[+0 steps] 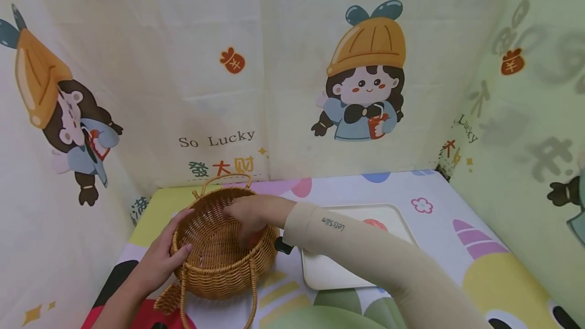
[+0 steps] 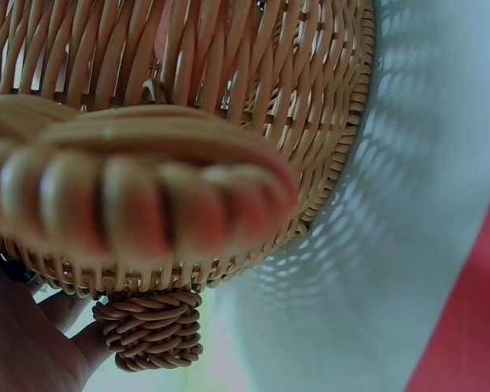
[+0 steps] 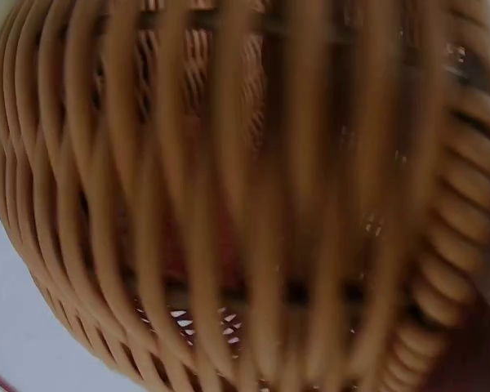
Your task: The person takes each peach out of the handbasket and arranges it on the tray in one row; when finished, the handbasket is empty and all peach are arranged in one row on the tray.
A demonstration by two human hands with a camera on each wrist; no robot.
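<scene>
A round woven wicker basket (image 1: 219,278) stands tilted on the patterned cloth, its mouth facing up and toward me. My left hand (image 1: 160,253) grips its left rim, thumb over the edge and fingers along the outside. My right hand (image 1: 251,213) reaches over the right rim into the basket, fingers bent downward. Under that hand shows part of a red round thing (image 1: 254,240), mostly hidden by the hand and rim. In the right wrist view, the wicker wall (image 3: 204,245) covers most of the hand, with a dim red patch behind the strands.
To the right lies a white rectangular tray (image 1: 315,273) with a pinkish-red round thing (image 1: 375,224) on it, partly behind my right sleeve (image 1: 347,242). Wicker handles (image 1: 253,288) hang at the basket's front, and another handle (image 1: 228,175) stands behind. Printed cloth walls (image 1: 283,90) enclose the table.
</scene>
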